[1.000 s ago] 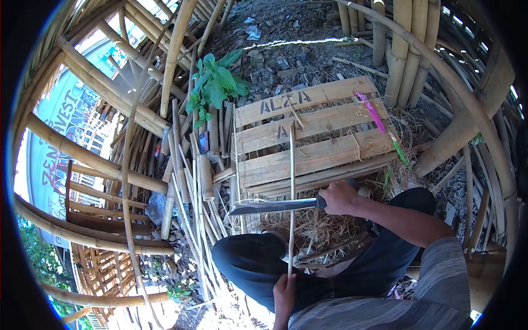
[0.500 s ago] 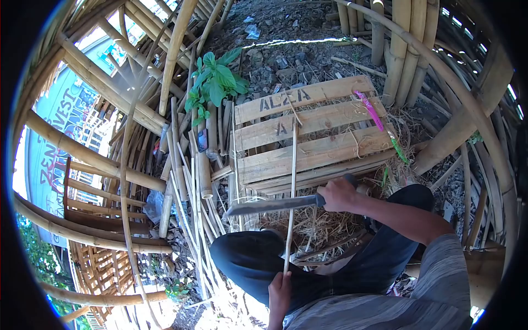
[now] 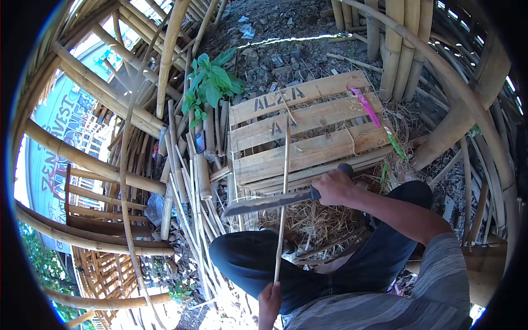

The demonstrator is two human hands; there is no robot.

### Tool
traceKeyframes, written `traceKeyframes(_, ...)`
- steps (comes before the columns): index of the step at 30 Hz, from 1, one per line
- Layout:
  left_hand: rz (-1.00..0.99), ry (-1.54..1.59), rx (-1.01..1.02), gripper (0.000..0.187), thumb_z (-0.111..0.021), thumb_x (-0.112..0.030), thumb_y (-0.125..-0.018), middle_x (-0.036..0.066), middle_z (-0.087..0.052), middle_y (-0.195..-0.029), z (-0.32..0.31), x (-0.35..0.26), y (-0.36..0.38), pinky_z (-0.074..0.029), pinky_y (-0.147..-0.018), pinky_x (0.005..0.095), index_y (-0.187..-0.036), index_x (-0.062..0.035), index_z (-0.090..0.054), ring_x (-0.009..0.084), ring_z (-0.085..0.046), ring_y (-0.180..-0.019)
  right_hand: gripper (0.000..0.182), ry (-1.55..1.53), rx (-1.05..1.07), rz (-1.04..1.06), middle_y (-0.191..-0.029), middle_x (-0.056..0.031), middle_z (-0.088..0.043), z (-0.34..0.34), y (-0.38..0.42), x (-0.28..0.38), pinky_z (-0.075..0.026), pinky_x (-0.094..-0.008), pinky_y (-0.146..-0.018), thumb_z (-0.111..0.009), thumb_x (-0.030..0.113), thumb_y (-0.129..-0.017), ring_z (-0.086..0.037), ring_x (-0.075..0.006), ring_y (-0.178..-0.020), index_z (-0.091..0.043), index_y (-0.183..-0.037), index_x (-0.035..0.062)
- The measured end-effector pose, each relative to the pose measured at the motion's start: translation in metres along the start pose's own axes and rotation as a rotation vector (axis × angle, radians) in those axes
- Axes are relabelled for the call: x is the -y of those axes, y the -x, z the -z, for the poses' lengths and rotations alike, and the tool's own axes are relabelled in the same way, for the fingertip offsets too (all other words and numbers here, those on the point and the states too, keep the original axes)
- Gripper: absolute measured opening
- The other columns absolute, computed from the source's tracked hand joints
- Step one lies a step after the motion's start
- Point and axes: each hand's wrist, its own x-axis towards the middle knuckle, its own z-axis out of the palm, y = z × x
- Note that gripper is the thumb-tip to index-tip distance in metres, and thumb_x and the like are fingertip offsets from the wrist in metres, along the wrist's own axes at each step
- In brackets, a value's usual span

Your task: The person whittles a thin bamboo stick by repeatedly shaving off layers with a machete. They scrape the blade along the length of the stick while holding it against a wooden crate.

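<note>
My right hand (image 3: 333, 188) is wrapped round the dark handle of a machete (image 3: 258, 206), whose long blade points left and crosses over a thin bamboo strip (image 3: 280, 236). Low in the view, my left hand (image 3: 270, 300) grips the near end of that strip. From there the strip runs forward past my knee, and its far end lies over the top of a wooden crate (image 3: 313, 153) stencilled "ALZA". The crate's slats have straw between them. A pink and green knife-like item (image 3: 367, 107) lies at the crate's right side.
Split bamboo strips (image 3: 192, 236) lie in a pile to the left, by thicker cut poles (image 3: 202, 179). Shavings (image 3: 313, 225) cover the ground between my legs. A leafy plant (image 3: 212, 82) grows behind the crate's left corner. Bamboo posts (image 3: 404, 49) stand at right.
My left hand and the bamboo strip have shifted a little to the left. The machete and my right hand have moved slightly left and forward. Both grips stay closed.
</note>
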Motion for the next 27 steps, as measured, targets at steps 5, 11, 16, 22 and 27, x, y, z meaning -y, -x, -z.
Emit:
traceKeyframes(5,-0.177,-0.34,-0.07,0.019,-0.046,-0.031,-0.094,-0.003,-0.048,-0.062,0.05,0.15,0.029,-0.031,-0.035,0.021,-0.089,-0.0145,-0.053,0.005,-0.042,-0.042,0.02,-0.153,-0.236,-0.742,-0.077,-0.0179,-0.066,0.043,-0.033,-0.108,-0.052,-0.0438,-0.068,-0.063,0.019,-0.072,-0.066,-0.0311,-0.072,-0.064,-0.081,0.0013)
traceKeyframes(11,0.265,0.423,-0.128,0.029,-0.043,-0.037,-0.096,-0.007,-0.033,-0.053,0.045,0.067,0.027,-0.02,-0.031,0.0166,-0.076,-0.0154,-0.045,0.0018,-0.028,-0.038,0.019,-0.391,-0.79,-0.675,-0.065,-0.0229,-0.06,0.05,-0.026,-0.142,-0.047,-0.0442,-0.058,-0.06,0.016,-0.069,-0.063,-0.0372,-0.066,-0.059,-0.068,-0.0025)
traceKeyframes(16,0.117,0.57,0.14,0.025,-0.043,-0.033,-0.096,-0.006,-0.035,-0.055,0.02,0.061,-0.018,-0.024,-0.034,0.02,-0.079,-0.0153,-0.046,0.0041,-0.028,-0.04,0.017,-0.54,-0.659,-0.551,-0.057,-0.022,-0.057,0.07,-0.01,-0.102,-0.042,-0.0429,-0.053,-0.06,0.013,-0.064,-0.06,-0.0364,-0.058,-0.056,-0.063,-0.0038)
traceKeyframes(22,0.092,0.47,0.382,0.032,-0.039,-0.034,-0.097,-0.006,-0.028,-0.056,-0.013,0.003,-0.041,-0.016,-0.038,0.0223,-0.072,-0.0134,-0.037,0.0044,-0.022,-0.043,0.011,-0.343,-0.506,-0.372,-0.063,-0.0211,-0.059,0.062,0.013,-0.094,-0.047,-0.0457,-0.059,-0.06,0.009,-0.066,-0.061,-0.0371,-0.063,-0.062,-0.069,-0.0008)
traceKeyframes(27,0.111,0.542,0.501,0.033,-0.041,-0.035,-0.097,-0.006,-0.028,-0.055,-0.028,-0.015,-0.065,-0.016,-0.038,0.0211,-0.071,-0.0139,-0.038,0.0039,-0.023,-0.042,0.02,-0.171,-0.334,-0.262,-0.067,-0.0177,-0.062,0.038,0.022,-0.071,-0.052,-0.0441,-0.066,-0.062,0.016,-0.06,-0.063,-0.0342,-0.068,-0.065,-0.077,0.0049)
